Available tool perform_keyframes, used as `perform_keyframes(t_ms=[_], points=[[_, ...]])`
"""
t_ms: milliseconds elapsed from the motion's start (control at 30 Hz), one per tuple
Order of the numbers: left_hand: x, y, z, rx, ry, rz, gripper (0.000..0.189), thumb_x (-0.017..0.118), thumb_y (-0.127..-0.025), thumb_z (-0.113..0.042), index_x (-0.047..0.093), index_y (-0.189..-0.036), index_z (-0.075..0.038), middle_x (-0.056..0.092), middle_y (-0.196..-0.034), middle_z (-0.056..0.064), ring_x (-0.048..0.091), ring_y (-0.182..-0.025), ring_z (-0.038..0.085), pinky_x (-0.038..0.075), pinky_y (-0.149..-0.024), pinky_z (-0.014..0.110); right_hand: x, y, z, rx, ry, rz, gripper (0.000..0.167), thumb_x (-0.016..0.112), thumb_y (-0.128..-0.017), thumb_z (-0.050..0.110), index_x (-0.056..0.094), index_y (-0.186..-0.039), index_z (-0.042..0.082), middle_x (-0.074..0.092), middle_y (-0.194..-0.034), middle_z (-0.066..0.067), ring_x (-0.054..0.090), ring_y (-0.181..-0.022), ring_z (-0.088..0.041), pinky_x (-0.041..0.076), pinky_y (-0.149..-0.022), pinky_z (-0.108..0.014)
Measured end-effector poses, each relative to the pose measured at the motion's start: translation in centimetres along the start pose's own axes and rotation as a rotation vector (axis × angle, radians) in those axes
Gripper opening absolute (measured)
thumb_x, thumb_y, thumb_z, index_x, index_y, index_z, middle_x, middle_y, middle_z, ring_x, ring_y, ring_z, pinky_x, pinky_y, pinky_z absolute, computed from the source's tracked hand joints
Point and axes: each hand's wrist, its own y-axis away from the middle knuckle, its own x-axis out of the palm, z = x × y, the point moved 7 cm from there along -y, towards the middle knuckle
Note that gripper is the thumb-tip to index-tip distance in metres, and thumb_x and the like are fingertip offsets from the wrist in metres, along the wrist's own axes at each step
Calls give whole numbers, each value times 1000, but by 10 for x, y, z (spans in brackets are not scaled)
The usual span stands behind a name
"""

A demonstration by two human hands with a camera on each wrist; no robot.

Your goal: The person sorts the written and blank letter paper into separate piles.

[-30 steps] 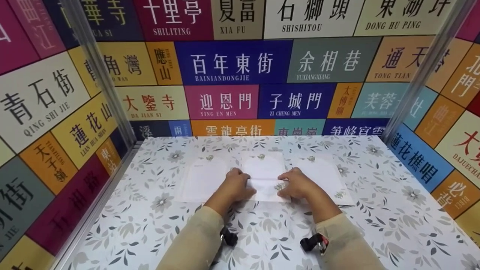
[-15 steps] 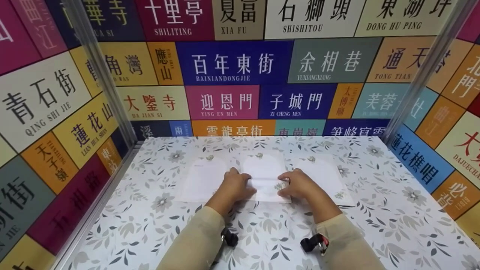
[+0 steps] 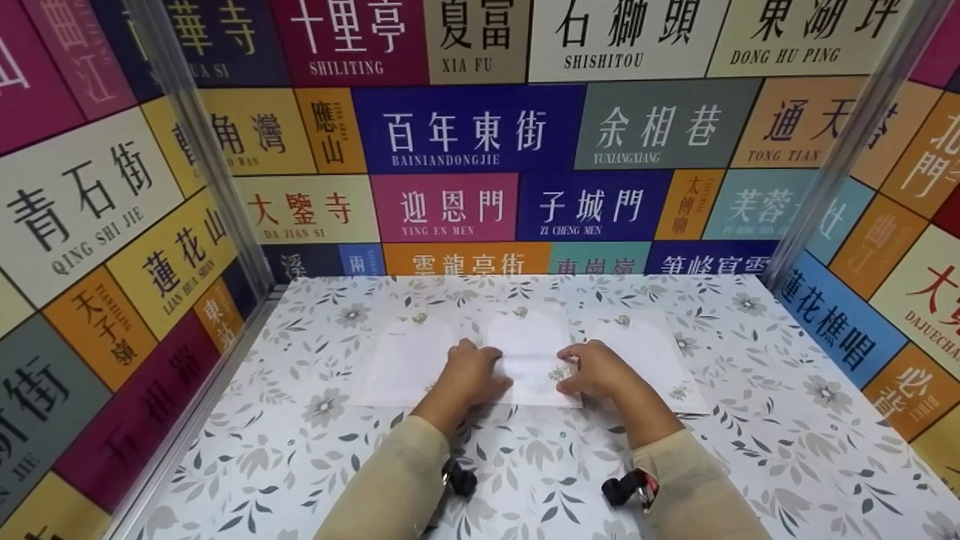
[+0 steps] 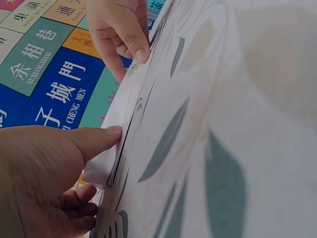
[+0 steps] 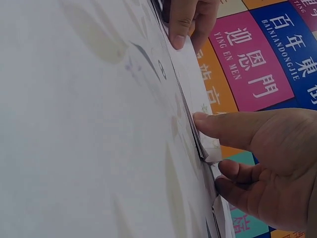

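Note:
Three pale sheets of letter paper with small floral prints lie side by side on the table in the head view. My left hand (image 3: 469, 371) grips the left side of the middle sheet (image 3: 529, 330), while my right hand (image 3: 596, 367) grips its right side. A crosswise crease runs between the two hands. In the left wrist view, the left thumb (image 4: 106, 138) presses on the paper near its corner, fingers curled beside the edge. The right thumb (image 5: 205, 124) does likewise in the right wrist view, with curled fingers at the paper's corner. Several layers show along the near edge.
The left sheet (image 3: 412, 352) and right sheet (image 3: 641, 349) flank the middle one, partly behind my hands. A leaf-and-flower cloth (image 3: 322, 465) covers the table. Panels with printed characters (image 3: 465, 127) rise behind and at both sides, with clear corner posts (image 3: 847, 142).

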Motion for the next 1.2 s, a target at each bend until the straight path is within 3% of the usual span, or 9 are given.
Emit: perform_keyframes(t_ms=[233,367,500,733,933,1033,1200], points=[[-8,0,5,-86,182,-50,66,80,-95,-39,58,-154,-19,53,-156,16,46,-152,37,39,-129,54,-9,1,0,-20,-66,-50,65,81,-94,38,62,-148,6,68,-126,-21,64,-107,-31,55,-97,-50],[-16,-1,7,-90,278,-129,61,76,-98,-30,58,-152,-9,64,-144,17,59,-142,36,46,-124,50,-14,1,-3,35,-137,-80,69,74,-98,43,58,-152,3,64,-139,-26,64,-123,-39,55,-105,-53],[-20,-2,12,-107,374,-163,55,71,-97,-20,60,-149,-5,71,-132,13,67,-130,31,55,-115,44,-16,0,-9,127,-293,-110,64,73,-98,35,59,-150,0,60,-148,-27,60,-135,-41,51,-114,-52],[-17,-5,21,-156,519,-113,55,71,-91,-9,63,-145,-4,71,-129,9,68,-119,25,60,-103,38,-14,0,-17,171,-419,-114,52,75,-95,17,64,-141,-5,69,-133,-24,68,-106,-25,57,-90,-33],[-18,-5,23,-170,545,-83,52,74,-91,-7,66,-142,-3,72,-128,11,67,-120,25,58,-109,38,-13,0,-19,187,-424,-114,54,77,-93,16,63,-141,-7,67,-137,-25,66,-108,-25,55,-92,-32],[-19,-5,23,-163,533,-97,49,73,-92,-9,67,-140,-3,73,-125,11,69,-115,25,62,-100,37,-13,0,-19,178,-425,-123,53,75,-94,14,63,-141,-8,71,-130,-25,69,-99,-22,56,-87,-29],[-21,-4,22,-146,518,-118,43,72,-94,-14,70,-136,-6,73,-121,10,69,-100,22,61,-75,30,-13,0,-16,139,-478,-145,48,71,-94,8,65,-138,-9,77,-108,-18,71,-81,-16,58,-75,-26]])
